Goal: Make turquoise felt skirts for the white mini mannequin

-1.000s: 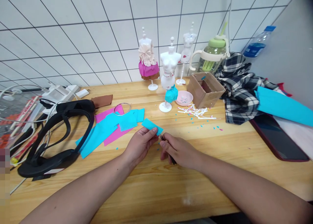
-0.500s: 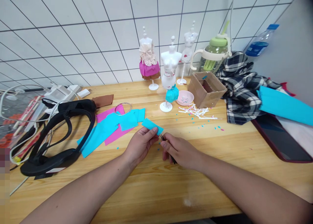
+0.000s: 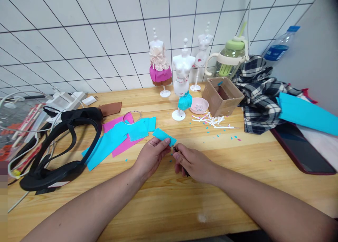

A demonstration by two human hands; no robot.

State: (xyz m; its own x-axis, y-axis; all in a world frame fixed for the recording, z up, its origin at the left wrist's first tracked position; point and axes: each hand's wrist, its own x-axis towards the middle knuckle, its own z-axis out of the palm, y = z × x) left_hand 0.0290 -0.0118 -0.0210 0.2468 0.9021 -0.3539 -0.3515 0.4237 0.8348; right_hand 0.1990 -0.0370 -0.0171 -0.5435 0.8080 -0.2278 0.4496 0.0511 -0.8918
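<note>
Blue strip (image 3: 161,134) x1 pinched by L fingers (image 3: 160,146), R fingers (image 3: 182,159) gripping 1 dark tool (image 3: 187,173), 3 mannequins (image 3: 184,66) behind.

Bare forearms (image 3: 105,196), bare fingers (image 3: 163,144)

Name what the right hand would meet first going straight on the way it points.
Probably the blue piece in the left hand; the right hand aims its dark tool there, though any gap is unclear.
</note>
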